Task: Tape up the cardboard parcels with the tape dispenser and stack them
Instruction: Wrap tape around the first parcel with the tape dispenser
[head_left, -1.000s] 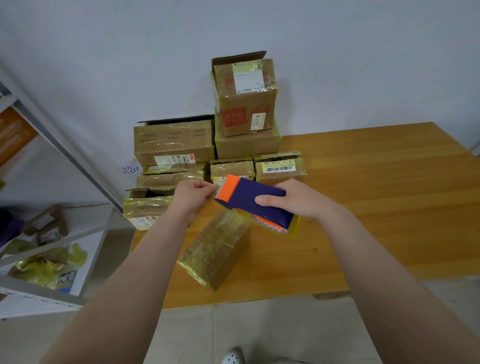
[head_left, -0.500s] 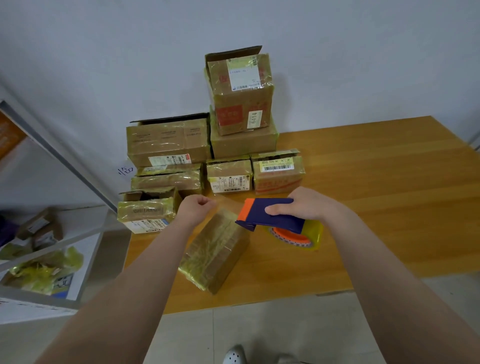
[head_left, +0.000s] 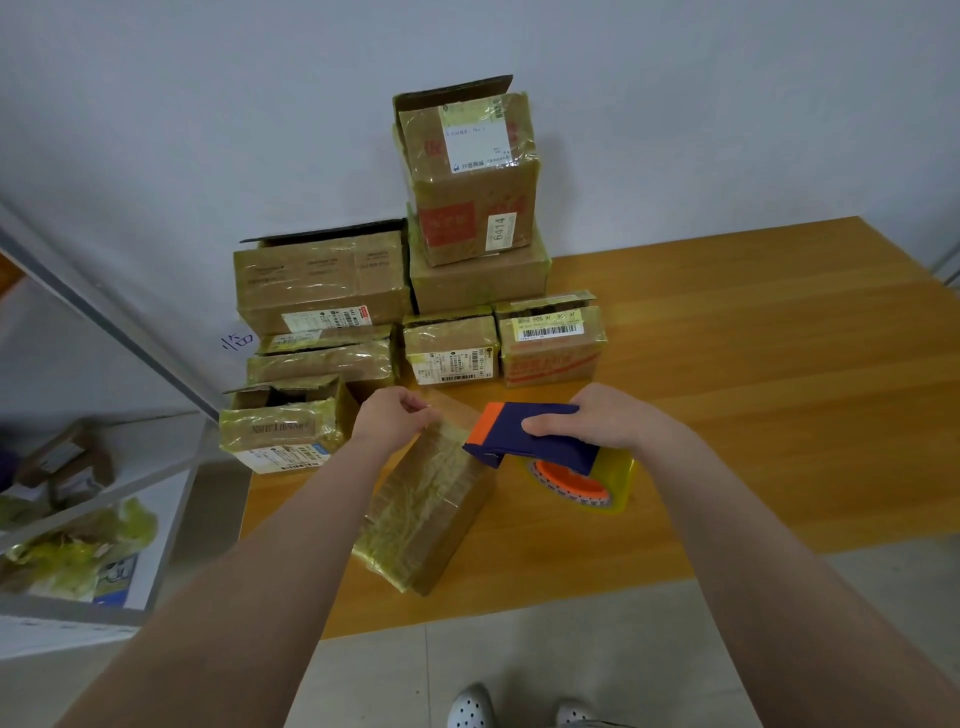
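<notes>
A wooden table (head_left: 753, 364) is set against a pale wall (head_left: 208, 104), with grey floor tiles (head_left: 571, 649) seen below its near edge and a white metal shelf unit (head_left: 171, 499) to the left. On the shelf, small cardboard boxes (head_left: 67, 462) and crumpled yellowish wrapping (head_left: 78, 545) are kept. Taped parcels (head_left: 467, 280) are piled at the table's back left; the open-flapped box (head_left: 280, 431) in front shows no contents that can be made out. One wrapped parcel (head_left: 426, 509) is laid at an angle near the front edge. At its far end a strip of clear tape (head_left: 452, 410) is pinched by the curled fingers of the left hand (head_left: 389, 421). The blue and orange tape dispenser (head_left: 535, 436) is gripped from above by the right hand (head_left: 602, 415), just right of that parcel
</notes>
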